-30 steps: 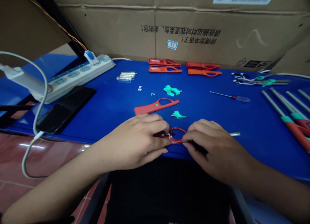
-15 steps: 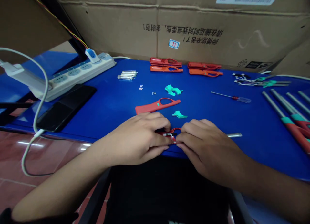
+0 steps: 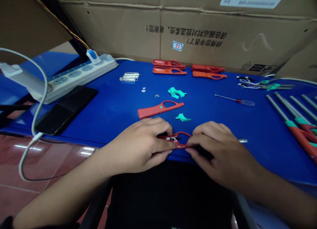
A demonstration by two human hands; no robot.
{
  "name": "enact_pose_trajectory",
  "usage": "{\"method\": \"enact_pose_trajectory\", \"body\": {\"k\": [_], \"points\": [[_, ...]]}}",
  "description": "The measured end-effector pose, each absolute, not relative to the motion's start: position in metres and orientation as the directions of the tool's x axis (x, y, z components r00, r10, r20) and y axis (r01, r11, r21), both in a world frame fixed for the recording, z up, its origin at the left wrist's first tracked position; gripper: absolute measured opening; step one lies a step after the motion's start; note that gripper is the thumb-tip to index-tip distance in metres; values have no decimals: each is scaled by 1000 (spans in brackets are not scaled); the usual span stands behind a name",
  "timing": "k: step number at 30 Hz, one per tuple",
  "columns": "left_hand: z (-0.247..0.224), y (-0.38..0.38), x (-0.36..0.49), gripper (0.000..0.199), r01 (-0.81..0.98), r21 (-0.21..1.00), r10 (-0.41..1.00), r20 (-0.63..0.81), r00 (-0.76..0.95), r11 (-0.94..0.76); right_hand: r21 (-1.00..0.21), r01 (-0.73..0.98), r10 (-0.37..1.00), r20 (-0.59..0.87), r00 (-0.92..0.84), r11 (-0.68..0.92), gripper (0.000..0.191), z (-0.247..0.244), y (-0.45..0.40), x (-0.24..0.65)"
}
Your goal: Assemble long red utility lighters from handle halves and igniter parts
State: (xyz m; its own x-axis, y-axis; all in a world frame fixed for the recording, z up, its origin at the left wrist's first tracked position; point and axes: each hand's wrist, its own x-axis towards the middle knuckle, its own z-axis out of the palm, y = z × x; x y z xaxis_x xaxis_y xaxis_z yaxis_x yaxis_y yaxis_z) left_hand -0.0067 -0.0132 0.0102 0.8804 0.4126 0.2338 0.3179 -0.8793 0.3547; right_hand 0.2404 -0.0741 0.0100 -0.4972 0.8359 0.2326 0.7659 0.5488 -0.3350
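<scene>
Near the table's front edge lies a red lighter shell half (image 3: 182,145), its inside facing up. White wires and a small black part (image 3: 170,138) show in it. My left hand (image 3: 146,144) is closed on the shell's left part, which the fingers mostly hide, with a fingertip pressing by the wires. The thumb and fingers of my right hand (image 3: 215,146) pinch the shell's right end, past the finger loop. Just beyond my hands are another red shell half (image 3: 155,111), outside up, and a teal trigger (image 3: 183,117). A metal tube (image 3: 243,140) partly shows behind my right hand.
Farther back are teal triggers (image 3: 176,92), tiny screws (image 3: 157,95), clear fuel tanks (image 3: 130,77) and red shells (image 3: 169,63). A screwdriver (image 3: 245,101) and long-tubed lighters (image 3: 300,133) lie right; a phone (image 3: 66,110) and power strip (image 3: 74,75) left. A cardboard box (image 3: 119,30) stands behind.
My right hand has shifted slightly right along the shell, uncovering more of its finger loop and lower edge. My left hand keeps its hold in nearly the same place.
</scene>
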Motion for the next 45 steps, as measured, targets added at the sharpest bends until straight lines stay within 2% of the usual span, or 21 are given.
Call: {"method": "enact_pose_trajectory", "body": {"k": [11,19,28,34,45], "points": [[9,-13,-7,23,314,369,421,258,870,-875,-318,743,808,255,-531,589,18,4,-80,256],[8,-12,-10,24,304,371,409,248,879,-878,-336,777,845,168,-507,533,13,6,-76,250],[5,-10,-9,25,293,392,411,260,874,-872,-241,788,813,317,-488,567,6,2,-79,262],[5,-10,-10,23,308,403,427,250,869,-862,-227,757,785,278,-553,613,13,4,-78,260],[5,-10,-11,25,297,410,419,246,874,-862,-286,734,788,243,-566,615,13,10,-75,256]]}}
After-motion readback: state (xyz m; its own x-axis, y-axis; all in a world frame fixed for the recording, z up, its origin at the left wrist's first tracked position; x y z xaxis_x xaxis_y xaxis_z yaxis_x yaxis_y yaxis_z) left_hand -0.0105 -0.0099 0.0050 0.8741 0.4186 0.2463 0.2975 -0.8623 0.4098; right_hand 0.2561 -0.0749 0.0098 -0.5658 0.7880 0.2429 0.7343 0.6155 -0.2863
